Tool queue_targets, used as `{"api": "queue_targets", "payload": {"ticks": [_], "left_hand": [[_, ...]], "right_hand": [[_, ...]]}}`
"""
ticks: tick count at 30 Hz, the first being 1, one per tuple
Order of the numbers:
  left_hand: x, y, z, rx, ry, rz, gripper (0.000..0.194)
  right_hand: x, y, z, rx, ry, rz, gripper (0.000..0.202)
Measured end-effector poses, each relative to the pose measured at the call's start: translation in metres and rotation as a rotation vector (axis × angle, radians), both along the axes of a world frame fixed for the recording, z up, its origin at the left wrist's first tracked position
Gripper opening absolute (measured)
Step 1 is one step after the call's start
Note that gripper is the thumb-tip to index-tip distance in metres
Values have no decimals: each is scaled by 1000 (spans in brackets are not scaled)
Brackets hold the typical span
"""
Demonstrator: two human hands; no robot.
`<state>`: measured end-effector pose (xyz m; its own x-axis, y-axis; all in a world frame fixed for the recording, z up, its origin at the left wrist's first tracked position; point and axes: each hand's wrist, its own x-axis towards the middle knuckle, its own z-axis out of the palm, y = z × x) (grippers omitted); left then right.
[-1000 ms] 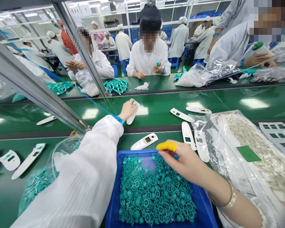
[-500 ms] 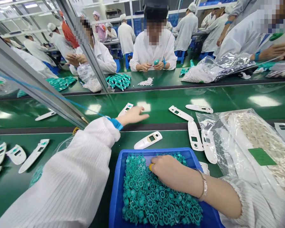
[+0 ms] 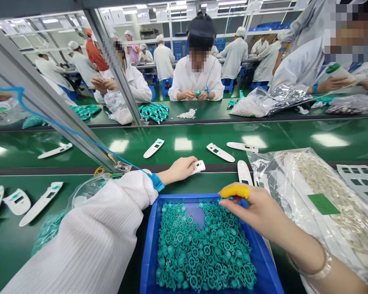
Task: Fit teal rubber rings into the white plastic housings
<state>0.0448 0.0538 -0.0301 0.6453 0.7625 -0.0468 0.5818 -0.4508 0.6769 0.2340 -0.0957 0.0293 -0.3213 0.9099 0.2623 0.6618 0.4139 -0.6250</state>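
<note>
My left hand [image 3: 181, 168] grips a white plastic shell [image 3: 199, 165] above the near bench edge, beyond the blue tray. Over the tray's far right corner, my right hand [image 3: 251, 202] pinches a small teal part [image 3: 228, 198] between the thumb and a finger in a yellow cover; it is mostly hidden. The blue tray [image 3: 150, 241] holds a heap of teal ring-shaped parts [image 3: 199, 253], with its floor bare near the far side. One white shell [image 3: 244, 173] lies just behind my right hand, partly covered.
White shells [image 3: 153, 148] lie on the green belt [image 3: 135, 139], others [image 3: 41, 204] at the left. A clear bag [image 3: 334, 179] of pale parts lies right. A metal post [image 3: 58, 90] slants at left. Across the belt, a person [image 3: 198, 69] handles a teal part.
My left hand has moved right and nearer, and has taken hold of a white shell. My right hand has risen out of the heap to the tray's far right corner with a teal part.
</note>
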Motion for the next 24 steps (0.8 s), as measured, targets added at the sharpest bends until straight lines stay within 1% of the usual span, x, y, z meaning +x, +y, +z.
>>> {"api": "queue_targets", "payload": {"ticks": [3,4,5,8,9,10,11,13,15,16,17,19,20,22,24], "left_hand": [[5,-16,21,-153,-154,-25,31],[6,-26,29,-253,-247,-49,32],[8,-37,37,-396,-377,-72,31],[12,-75,59,-959,-849,-109,30],[13,-88,65,-1105,-954,-107,31],[14,-99,69,-1190,-1006,-95,31],[15,-108,73,-1235,-1031,-66,30],[16,-120,78,-1254,-1036,33,24],[17,-127,82,-1231,-1009,138,15],[17,-129,83,-1212,-993,169,20],[17,-131,84,-1190,-986,181,30],[17,-133,85,-1113,-1013,160,43],[17,-134,85,-1058,-1029,138,43],[17,-135,83,-930,-1022,97,39],[16,-135,79,-815,-960,54,35]], "right_hand": [[5,0,3,120,167,-82,5],[5,-1,5,158,205,-88,6],[3,-1,7,199,230,-91,7],[-7,-4,18,359,238,-144,14],[-11,-5,21,423,220,-174,16],[-16,-6,24,486,197,-195,19],[-20,-6,27,542,165,-199,20],[-26,-7,31,628,93,-172,21],[-29,-7,31,661,49,-155,20],[-30,-7,31,662,41,-164,20],[-30,-7,31,660,40,-180,20],[-29,-6,30,653,50,-215,20],[-28,-6,30,650,54,-231,20],[-25,-5,30,644,45,-224,20],[-22,-3,30,670,15,-147,21]]}}
